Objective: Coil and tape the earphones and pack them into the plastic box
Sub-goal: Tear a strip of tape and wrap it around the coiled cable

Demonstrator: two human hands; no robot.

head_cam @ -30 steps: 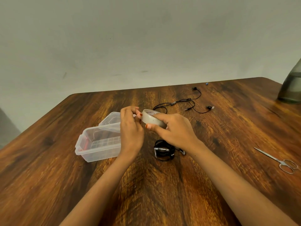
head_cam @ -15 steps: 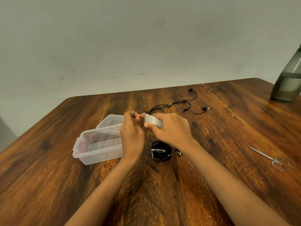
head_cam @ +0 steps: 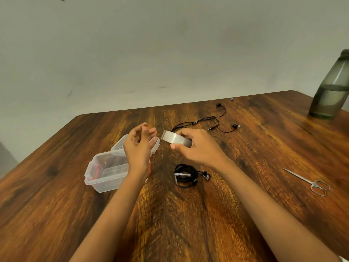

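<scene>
- The plastic box (head_cam: pixel 98 178) is the biggest piece in play. My worry is my left forearm, which crosses right over it: a careless sweep could shove it or knock its lid (head_cam: pixel 118 146) shut. It is clear, open, with the lid swung back, and sits on the table (head_cam: pixel 245 195) left of centre.
- My left hand (head_cam: pixel 138 146) hangs above the lid, fingers loosely apart and holding nothing I can make out. If a free tape end exists, I cannot see it. It could settle back onto the roll and I would have to pick for it again.
- My right hand (head_cam: pixel 198 148) holds the tape roll (head_cam: pixel 176 138), thumb beneath and fingers curled over the top. The tape is clear and glossy, so its edge is hard to find.
- The scissors (head_cam: pixel 302 177) lie well off to the right. Reaching for them with sticky tape hanging could let the strip fold on itself.
- The coiled earphones (head_cam: pixel 184 173) rest just below my right wrist, a tight black bundle with a pale band round it and the buds poking out. They are not yet boxed, and a brush of the wrist could drag them.
- The loose earphones (head_cam: pixel 196 121) sprawl beyond the roll, uncoiled. That thin cable will likely spring open or tangle when wound.
</scene>
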